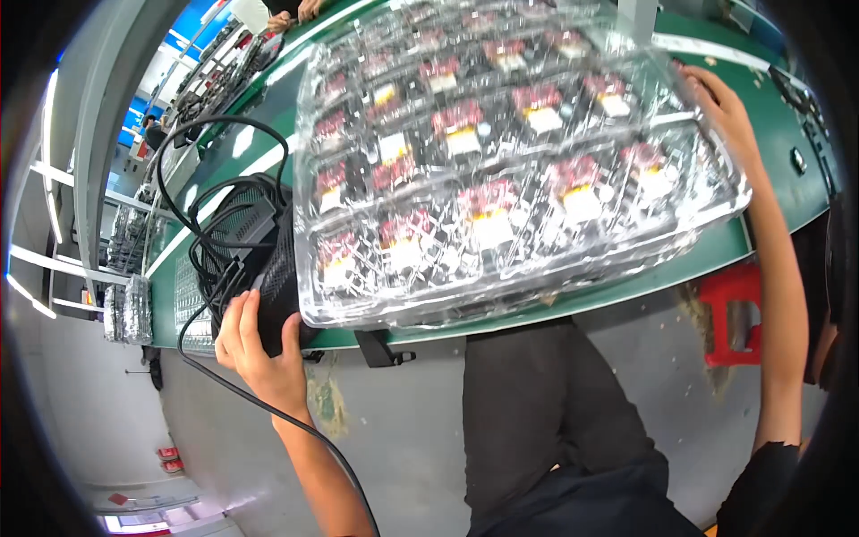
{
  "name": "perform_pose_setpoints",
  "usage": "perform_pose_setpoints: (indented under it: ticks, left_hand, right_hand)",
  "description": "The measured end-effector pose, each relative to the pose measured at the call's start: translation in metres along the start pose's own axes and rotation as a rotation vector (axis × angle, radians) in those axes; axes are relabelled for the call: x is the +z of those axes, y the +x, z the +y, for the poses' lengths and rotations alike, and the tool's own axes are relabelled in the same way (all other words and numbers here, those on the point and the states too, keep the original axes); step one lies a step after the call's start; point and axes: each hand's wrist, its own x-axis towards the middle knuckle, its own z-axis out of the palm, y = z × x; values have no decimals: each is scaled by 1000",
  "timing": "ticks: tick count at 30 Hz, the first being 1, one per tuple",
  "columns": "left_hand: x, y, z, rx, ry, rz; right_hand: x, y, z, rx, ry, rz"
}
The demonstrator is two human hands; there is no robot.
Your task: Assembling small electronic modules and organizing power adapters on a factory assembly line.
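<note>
A clear plastic tray (407, 309) with rows of pockets fills the upper middle, tilted and slightly blurred. Its pockets hold small parts in red, white and yellow. At the tray's far right edge my right hand (727, 112) grips the rim, fingers bent over it. My left hand (261, 353) is beside the near left corner, thumb and fingers apart, fingertips against a black mesh-textured item (279, 268). Coiled black cable (210, 237) lies on and around that item, and one length runs down across my left wrist.
Under the tray is a green worktable (729, 255) with a pale front edge. A red stool (729, 313) stands below it at the right. Another person's hands (291, 16) show at the far side. Stacked clear trays (127, 309) stand at the left, near grey posts.
</note>
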Motion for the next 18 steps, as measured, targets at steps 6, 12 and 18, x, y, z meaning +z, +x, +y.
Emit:
perform_pose_setpoints:
  ticks: [6,12,18]
  left_hand:
    - [24,33,26,38,-101,92]
    - [39,36,18,-219,-70,25]
    - [33,6,24,-7,-73,344]
  right_hand:
    - [-29,-17,-21,-40,77,223]
    - [-30,-7,-48,-61,104,493]
    - [-68,-80,-70,52,-449,41]
